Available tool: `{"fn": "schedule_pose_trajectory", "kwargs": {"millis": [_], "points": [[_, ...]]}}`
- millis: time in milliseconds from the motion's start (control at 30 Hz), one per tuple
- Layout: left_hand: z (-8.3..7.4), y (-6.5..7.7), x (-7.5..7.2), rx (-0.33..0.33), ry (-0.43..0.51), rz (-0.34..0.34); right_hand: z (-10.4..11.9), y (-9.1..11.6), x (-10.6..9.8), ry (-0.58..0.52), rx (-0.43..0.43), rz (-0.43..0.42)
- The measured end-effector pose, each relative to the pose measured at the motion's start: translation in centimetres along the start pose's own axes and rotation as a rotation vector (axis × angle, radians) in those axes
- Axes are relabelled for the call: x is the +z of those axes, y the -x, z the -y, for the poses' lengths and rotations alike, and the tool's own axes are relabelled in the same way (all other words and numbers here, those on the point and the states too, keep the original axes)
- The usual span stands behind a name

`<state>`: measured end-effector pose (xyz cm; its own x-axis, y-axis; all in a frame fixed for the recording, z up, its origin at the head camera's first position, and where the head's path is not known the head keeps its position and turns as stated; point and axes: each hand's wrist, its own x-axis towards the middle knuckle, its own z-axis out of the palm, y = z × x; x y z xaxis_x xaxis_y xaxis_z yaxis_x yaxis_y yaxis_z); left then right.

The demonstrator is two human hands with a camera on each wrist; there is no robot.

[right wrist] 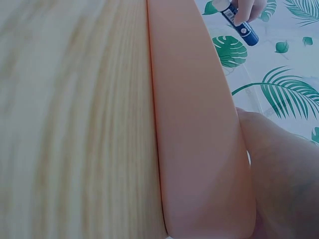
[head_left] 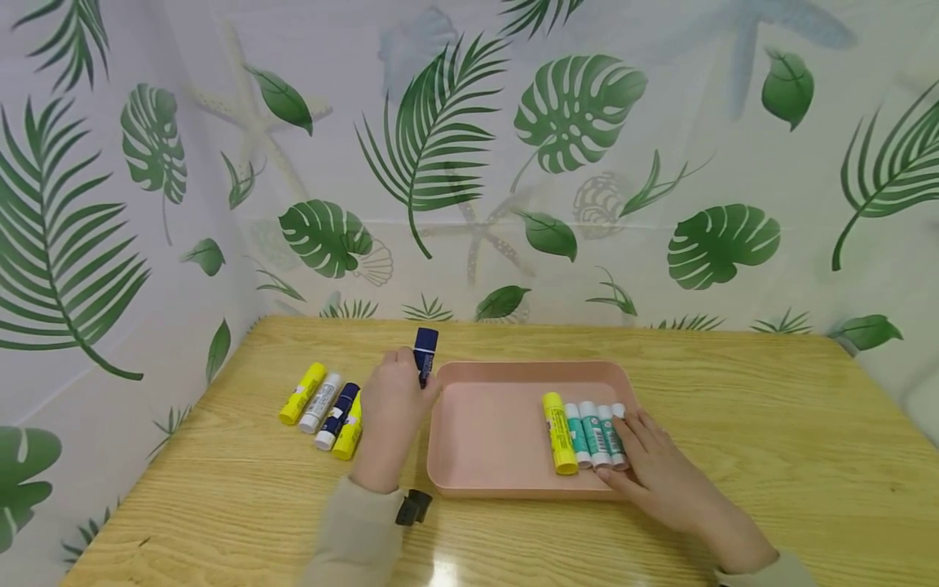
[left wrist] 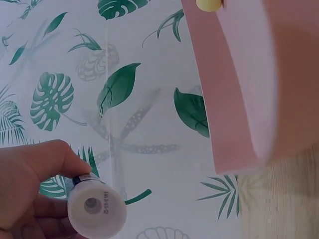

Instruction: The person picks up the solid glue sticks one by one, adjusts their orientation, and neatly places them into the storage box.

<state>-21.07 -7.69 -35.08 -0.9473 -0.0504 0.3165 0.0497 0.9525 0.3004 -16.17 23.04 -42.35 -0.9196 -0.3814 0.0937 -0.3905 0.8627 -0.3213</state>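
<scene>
My left hand grips a dark blue glue stick above the left rim of the pink tray. In the left wrist view, the white round base of that glue stick faces the camera. Inside the tray's right half, a yellow glue stick lies beside several green-and-white glue sticks in a row. My right hand rests over the tray's right edge, its extended fingers and thumb touching the outermost green stick. The right wrist view shows mostly the tray's outer wall.
Left of the tray, several glue sticks lie in a slanted row on the wooden table: a yellow one, a white one, a dark blue one and another yellow one, partly behind my left hand. A leaf-patterned cloth hangs behind.
</scene>
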Motion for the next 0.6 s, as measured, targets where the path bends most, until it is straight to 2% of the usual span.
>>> {"fn": "schedule_pose_trajectory", "kwargs": {"millis": [100,267,400,600], "points": [[-0.7,-0.1,0.4,-0.005,0.014,0.061,0.0,0.0,0.0,-0.002,0.001,0.000],[-1.4,0.1,1.7,0.035,0.035,0.084,-0.2,0.0,0.1,-0.007,0.003,0.005],[-1.7,0.4,2.4,0.041,0.043,0.146,-0.2,0.0,0.1,-0.006,-0.001,0.001],[-1.9,0.7,3.4,0.021,0.000,0.241,-0.2,0.0,0.2,0.001,0.001,-0.001]]}}
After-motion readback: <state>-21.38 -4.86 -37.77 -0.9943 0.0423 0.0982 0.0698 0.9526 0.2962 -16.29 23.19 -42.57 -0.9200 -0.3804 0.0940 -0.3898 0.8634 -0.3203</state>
